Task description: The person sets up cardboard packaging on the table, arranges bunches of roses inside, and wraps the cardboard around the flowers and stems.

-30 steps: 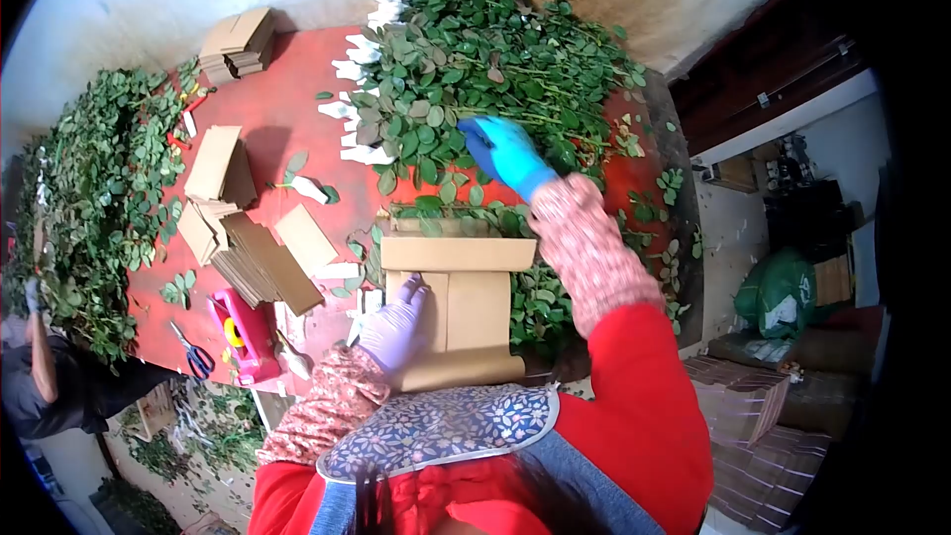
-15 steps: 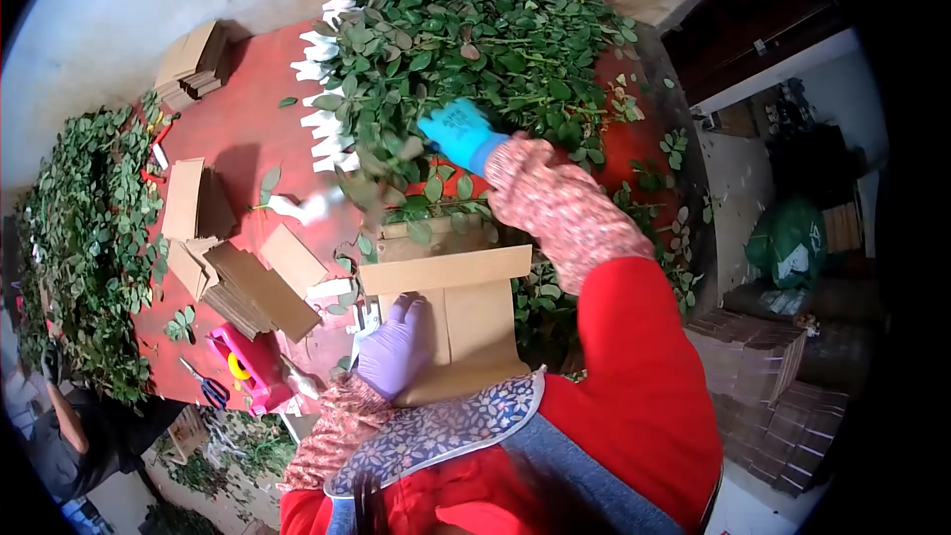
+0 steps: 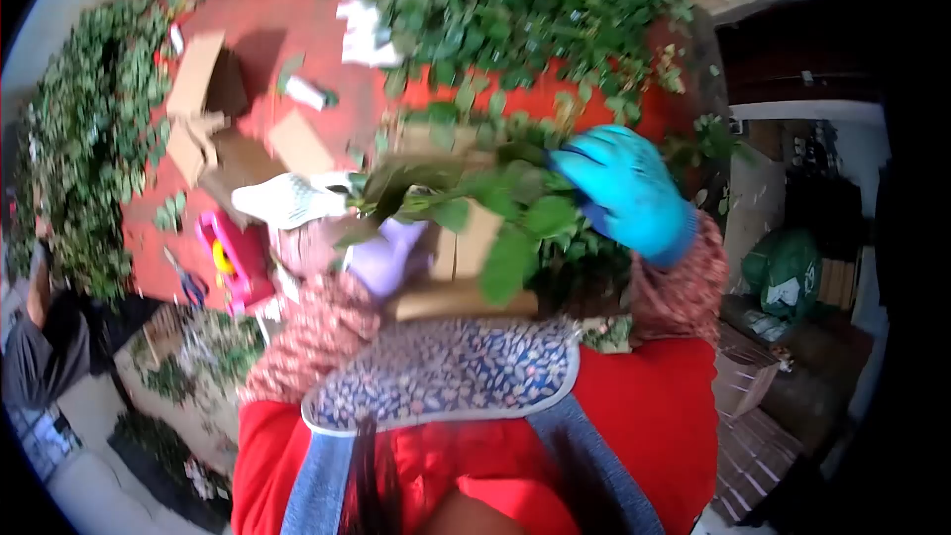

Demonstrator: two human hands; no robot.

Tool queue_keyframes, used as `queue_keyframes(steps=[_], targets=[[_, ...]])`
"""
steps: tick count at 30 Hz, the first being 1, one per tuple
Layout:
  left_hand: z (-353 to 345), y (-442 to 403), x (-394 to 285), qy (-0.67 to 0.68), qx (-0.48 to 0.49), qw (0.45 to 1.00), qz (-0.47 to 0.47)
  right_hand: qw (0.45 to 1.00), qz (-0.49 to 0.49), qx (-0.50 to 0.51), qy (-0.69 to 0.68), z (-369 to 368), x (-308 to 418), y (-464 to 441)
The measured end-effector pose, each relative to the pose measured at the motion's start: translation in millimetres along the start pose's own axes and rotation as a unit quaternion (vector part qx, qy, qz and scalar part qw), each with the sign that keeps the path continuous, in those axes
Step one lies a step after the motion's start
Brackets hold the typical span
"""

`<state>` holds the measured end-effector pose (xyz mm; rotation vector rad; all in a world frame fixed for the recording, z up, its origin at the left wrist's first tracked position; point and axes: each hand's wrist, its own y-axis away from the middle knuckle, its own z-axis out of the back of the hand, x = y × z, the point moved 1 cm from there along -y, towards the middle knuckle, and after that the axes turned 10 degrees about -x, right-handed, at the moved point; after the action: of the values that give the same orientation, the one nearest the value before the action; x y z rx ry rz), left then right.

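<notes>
A leafy rose stem [image 3: 535, 216] stretches across in front of me, blurred by motion, with a white net sleeve [image 3: 287, 200] over its flower end at the left. My right hand [image 3: 619, 188], in a blue glove, is closed around the stem's right end. Below the leaves, my left hand [image 3: 388, 260] in a purple glove is close to the sleeved end. Leaves hide its fingers, so its grip does not show. Under the stem lies an open cardboard box [image 3: 466, 299] close to my apron.
A pile of leafy stems [image 3: 515, 20] with white sleeved heads covers the far side of the red table [image 3: 297, 50]. Folded cardboard [image 3: 203, 79], a pink tape dispenser [image 3: 238, 263] and scissors [image 3: 186, 279] are at the left, near more greenery [image 3: 89, 159]. Another person [image 3: 45, 337] is at the far left.
My right hand has drawn back from the pile toward me and right, bringing a sleeved rose stem over the box. My left hand has lifted from the cardboard. The camera view has shifted.
</notes>
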<state>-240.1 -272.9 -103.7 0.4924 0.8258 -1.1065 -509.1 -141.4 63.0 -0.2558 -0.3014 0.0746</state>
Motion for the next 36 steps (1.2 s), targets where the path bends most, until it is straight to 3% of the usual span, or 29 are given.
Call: queue_keyframes(steps=[3, 4, 6, 8, 9, 13, 15, 19, 21, 22, 25, 30, 32, 33, 34, 35, 36], targets=[[5.2, -3.4, 8.6, 0.063, 0.080, 0.995, 0.006, 0.981, -0.046, 0.159, -0.106, 0.7, 3.4, 51.4], [2.0, -3.9, 17.9, 0.081, 0.088, 0.993, 0.006, 0.977, -0.045, 0.170, -0.122, -7.9, 0.1, 67.3], [-5.6, -4.7, 38.4, 0.111, 0.086, 0.990, 0.019, 0.937, -0.154, 0.241, -0.199, -41.5, -5.1, 106.6], [-14.6, -9.1, 57.1, 0.096, 0.080, 0.992, 0.008, 0.912, -0.197, 0.242, -0.267, -79.6, -9.0, 142.7], [1.4, -16.3, 43.3, -0.023, 0.091, 0.994, -0.058, 0.882, -0.239, 0.238, -0.331, -94.8, -12.2, 157.7], [15.7, -19.7, 38.6, 0.011, 0.146, 0.989, -0.003, 0.896, -0.219, 0.239, -0.304, -119.6, -18.0, 173.0], [23.2, -22.2, 32.5, 0.029, 0.169, 0.985, -0.006, 0.876, -0.261, 0.289, -0.285, -116.4, -14.8, 166.6], [22.6, -24.2, 27.5, 0.005, 0.187, 0.982, 0.000, 0.871, -0.288, 0.266, -0.296, -122.2, -11.1, 174.7], [19.1, -19.5, 21.1, -0.066, 0.148, 0.987, -0.009, 0.798, -0.394, 0.309, -0.337, -125.0, -9.0, 175.6], [17.3, -18.5, 15.5, -0.067, 0.151, 0.986, 0.006, 0.793, -0.408, 0.317, -0.323, -126.0, -7.1, 175.5], [14.4, -20.9, 2.9, -0.073, 0.160, 0.984, 0.037, 0.895, -0.237, 0.320, -0.203, -134.6, -9.0, 188.2], [11.7, -19.7, -6.7, -0.120, 0.139, 0.983, 0.006, 0.911, -0.148, 0.382, -0.038, -71.2, 0.5, 121.0], [14.9, -22.4, -12.7, -0.136, 0.153, 0.978, 0.022, 0.940, -0.208, 0.245, -0.116, -19.5, -2.4, 61.4], [14.8, -21.1, -13.0, -0.145, 0.151, 0.978, 0.017, 0.984, -0.123, 0.121, -0.042, -13.1, -14.2, 42.7], [11.0, -18.1, -7.1, -0.147, 0.135, 0.980, -0.007, 0.991, -0.120, 0.064, 0.002, -4.3, -21.4, 13.3], [8.8, -16.2, -3.9, -0.160, 0.140, 0.977, -0.006, 0.997, -0.057, -0.037, 0.048, -13.5, -40.7, -6.2], [8.4, -16.0, -4.1, -0.173, 0.147, 0.974, -0.004, 0.995, -0.054, -0.070, 0.052, -28.7, -64.2, -32.7]])
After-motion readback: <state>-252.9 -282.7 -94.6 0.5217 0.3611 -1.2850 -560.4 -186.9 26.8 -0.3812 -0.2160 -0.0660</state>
